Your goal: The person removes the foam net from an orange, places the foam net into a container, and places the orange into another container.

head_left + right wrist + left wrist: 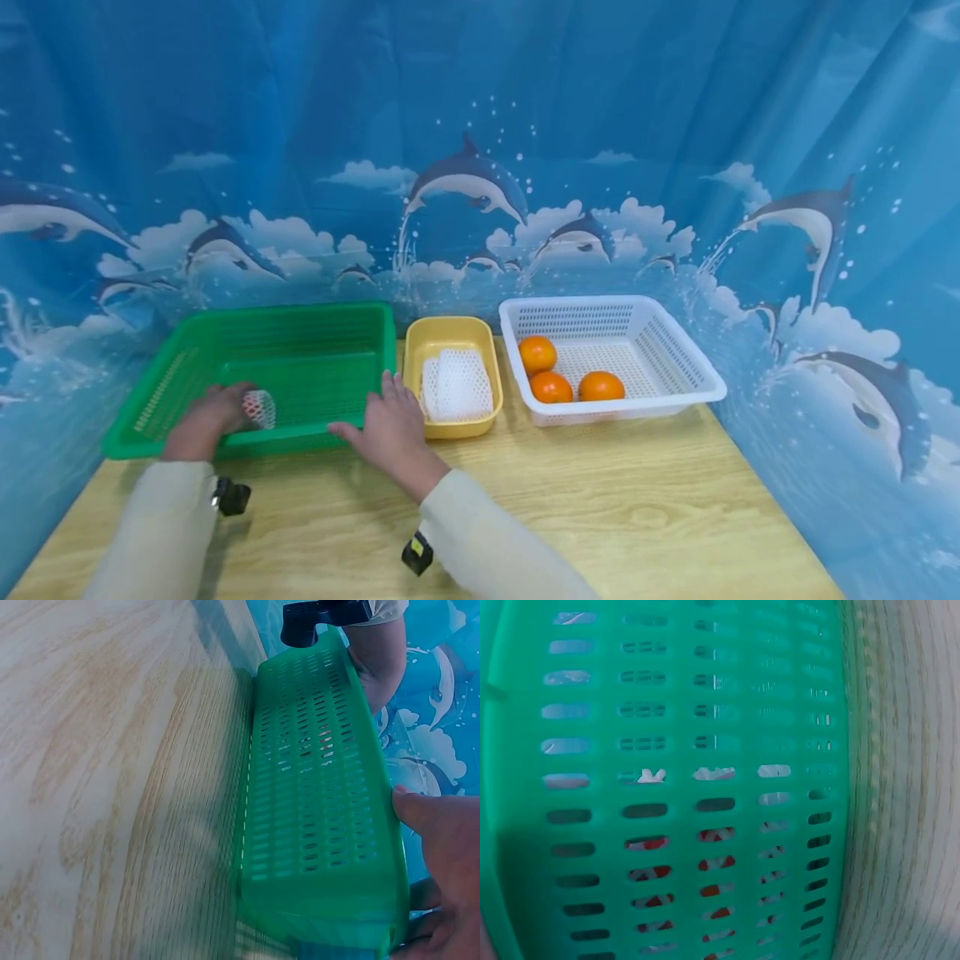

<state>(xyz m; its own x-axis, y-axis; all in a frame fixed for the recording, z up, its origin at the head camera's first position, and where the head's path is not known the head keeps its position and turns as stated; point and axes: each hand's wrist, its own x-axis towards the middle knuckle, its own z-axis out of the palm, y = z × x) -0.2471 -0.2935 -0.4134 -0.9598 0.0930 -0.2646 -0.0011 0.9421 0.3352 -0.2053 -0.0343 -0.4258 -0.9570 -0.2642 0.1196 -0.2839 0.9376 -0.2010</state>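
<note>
My left hand (213,417) reaches over the near side into the green basket (300,320). It holds a reddish fruit in a white foam net (259,409) low in that basket, its fingers partly hidden; the left wrist view shows red and white through the slots of the basket wall. At the basket's near right corner is my right hand (396,429), fingers spread and mostly straight. In the right wrist view its thumb (411,806) touches the rim. Just right of that hand, white foam net sleeves (457,385) lie in a small yellow basket (452,328).
A white basket (686,367) stands to the right, with an orange fruit (602,386) and two others like it at its left side. All three baskets sit along the back of a wooden table (600,500). A blue dolphin-print curtain (315,100) hangs behind.
</note>
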